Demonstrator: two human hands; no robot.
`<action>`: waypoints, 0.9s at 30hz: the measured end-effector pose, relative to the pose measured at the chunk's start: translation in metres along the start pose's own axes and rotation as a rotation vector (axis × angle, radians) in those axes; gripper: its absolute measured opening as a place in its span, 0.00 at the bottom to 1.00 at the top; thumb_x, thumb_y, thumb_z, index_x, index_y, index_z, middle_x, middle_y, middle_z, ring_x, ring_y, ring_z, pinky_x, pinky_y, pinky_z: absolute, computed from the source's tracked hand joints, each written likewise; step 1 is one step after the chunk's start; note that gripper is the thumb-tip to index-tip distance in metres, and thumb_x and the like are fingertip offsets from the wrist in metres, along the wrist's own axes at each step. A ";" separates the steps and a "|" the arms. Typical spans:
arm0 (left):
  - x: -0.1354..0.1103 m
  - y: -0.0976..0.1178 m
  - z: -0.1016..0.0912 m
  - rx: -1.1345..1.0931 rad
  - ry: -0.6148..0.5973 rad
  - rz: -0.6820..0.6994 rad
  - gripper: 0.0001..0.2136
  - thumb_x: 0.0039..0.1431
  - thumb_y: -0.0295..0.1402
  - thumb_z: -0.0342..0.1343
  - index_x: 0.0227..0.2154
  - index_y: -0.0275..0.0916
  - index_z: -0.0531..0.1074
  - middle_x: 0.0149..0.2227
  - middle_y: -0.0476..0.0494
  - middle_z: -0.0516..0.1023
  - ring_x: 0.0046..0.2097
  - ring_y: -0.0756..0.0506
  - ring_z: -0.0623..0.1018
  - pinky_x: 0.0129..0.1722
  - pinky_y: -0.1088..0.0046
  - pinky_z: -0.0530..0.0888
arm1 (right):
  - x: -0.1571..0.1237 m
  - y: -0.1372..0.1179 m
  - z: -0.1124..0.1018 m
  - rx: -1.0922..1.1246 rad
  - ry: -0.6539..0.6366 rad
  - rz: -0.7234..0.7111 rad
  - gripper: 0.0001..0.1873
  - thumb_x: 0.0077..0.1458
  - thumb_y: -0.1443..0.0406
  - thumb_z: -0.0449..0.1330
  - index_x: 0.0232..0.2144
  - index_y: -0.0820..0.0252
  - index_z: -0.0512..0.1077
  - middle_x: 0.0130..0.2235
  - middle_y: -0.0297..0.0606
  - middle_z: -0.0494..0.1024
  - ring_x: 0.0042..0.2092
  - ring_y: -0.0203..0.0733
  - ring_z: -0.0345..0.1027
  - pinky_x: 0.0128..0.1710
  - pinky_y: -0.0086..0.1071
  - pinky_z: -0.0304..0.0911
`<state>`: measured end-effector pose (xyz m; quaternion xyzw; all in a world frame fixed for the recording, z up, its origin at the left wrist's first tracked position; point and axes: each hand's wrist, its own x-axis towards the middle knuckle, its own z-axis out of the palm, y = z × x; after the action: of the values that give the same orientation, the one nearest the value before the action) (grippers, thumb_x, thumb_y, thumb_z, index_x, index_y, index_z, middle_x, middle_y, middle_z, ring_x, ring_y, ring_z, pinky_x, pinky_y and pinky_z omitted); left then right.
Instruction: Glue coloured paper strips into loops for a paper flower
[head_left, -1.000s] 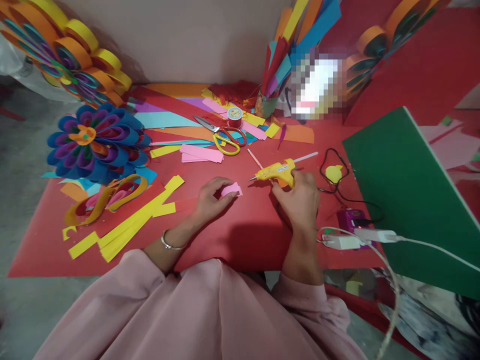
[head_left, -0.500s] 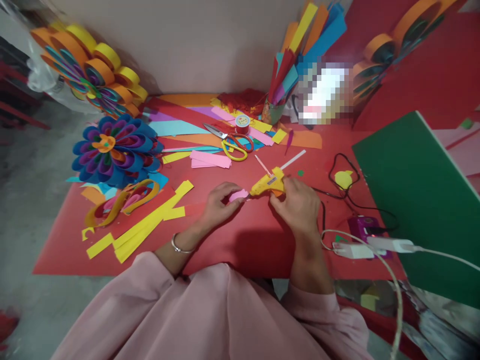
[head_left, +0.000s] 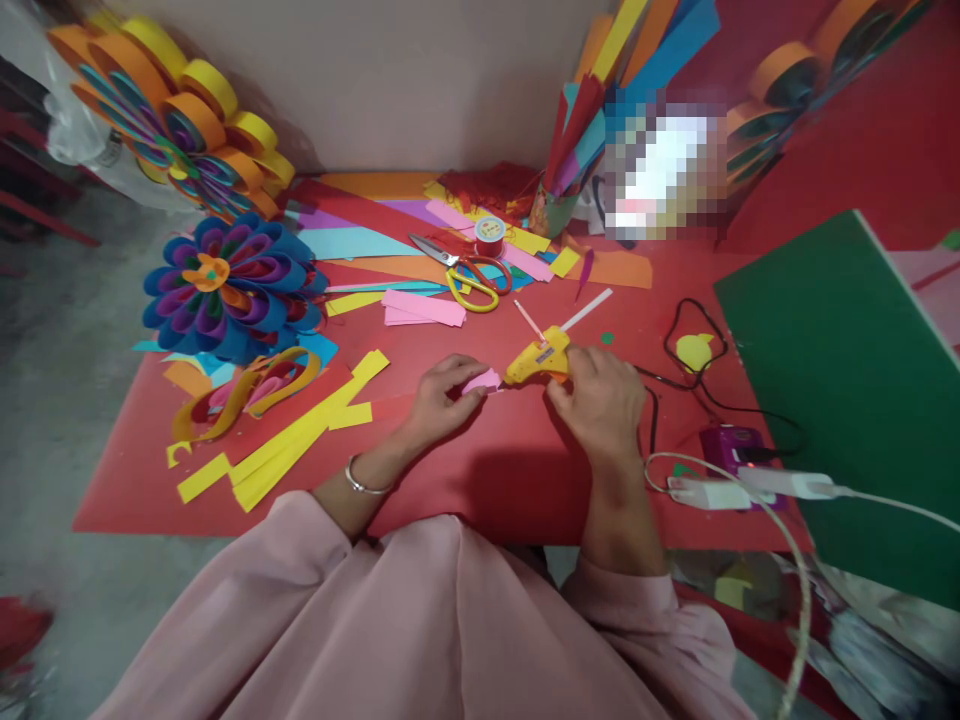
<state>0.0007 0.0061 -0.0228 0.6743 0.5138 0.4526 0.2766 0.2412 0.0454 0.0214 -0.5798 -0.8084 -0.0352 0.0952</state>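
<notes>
Your left hand (head_left: 439, 400) pinches the small pink folded paper piece (head_left: 481, 381); it looks light, soft and easy to crush, so grip its edges. Your right hand (head_left: 600, 400), at three o'clock, grips the yellow plastic glue gun (head_left: 536, 359).

No text, brand, number or sign can be read anywhere in the view. The glue gun (head_left: 537, 358) carries a small label on its side, too small and blurred to make out. The tape roll (head_left: 490, 233) near the far edge of the red sheet (head_left: 480, 480) shows coloured marks on its top face, likewise illegible.
</notes>
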 end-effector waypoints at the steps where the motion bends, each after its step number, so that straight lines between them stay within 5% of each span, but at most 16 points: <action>1: 0.000 0.000 0.000 0.007 -0.004 0.001 0.13 0.66 0.40 0.59 0.47 0.39 0.82 0.44 0.37 0.83 0.43 0.44 0.82 0.44 0.64 0.79 | 0.000 0.000 0.000 0.000 -0.003 0.000 0.19 0.61 0.61 0.57 0.52 0.63 0.74 0.43 0.48 0.79 0.45 0.54 0.69 0.40 0.41 0.54; 10: -0.002 -0.003 0.002 0.030 0.034 -0.059 0.14 0.64 0.40 0.61 0.49 0.40 0.80 0.47 0.38 0.85 0.45 0.42 0.83 0.47 0.62 0.79 | 0.000 0.001 0.000 0.017 0.005 -0.012 0.19 0.61 0.62 0.56 0.53 0.62 0.74 0.42 0.48 0.79 0.44 0.54 0.68 0.40 0.41 0.53; 16: -0.003 0.000 0.004 -0.020 0.080 -0.147 0.13 0.61 0.41 0.63 0.44 0.39 0.77 0.43 0.42 0.84 0.41 0.45 0.82 0.42 0.69 0.79 | 0.001 -0.001 0.000 0.000 -0.009 -0.003 0.20 0.62 0.62 0.57 0.54 0.63 0.74 0.43 0.48 0.79 0.45 0.54 0.68 0.40 0.41 0.53; 27: 0.000 0.001 0.003 -0.001 0.047 -0.012 0.09 0.64 0.37 0.61 0.43 0.39 0.79 0.44 0.39 0.84 0.45 0.43 0.82 0.47 0.64 0.78 | 0.001 0.000 0.003 -0.009 0.028 -0.007 0.20 0.62 0.62 0.57 0.54 0.62 0.73 0.42 0.48 0.79 0.44 0.53 0.67 0.39 0.41 0.52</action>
<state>0.0039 0.0060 -0.0232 0.6601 0.5241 0.4668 0.2677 0.2405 0.0468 0.0189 -0.5770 -0.8088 -0.0473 0.1038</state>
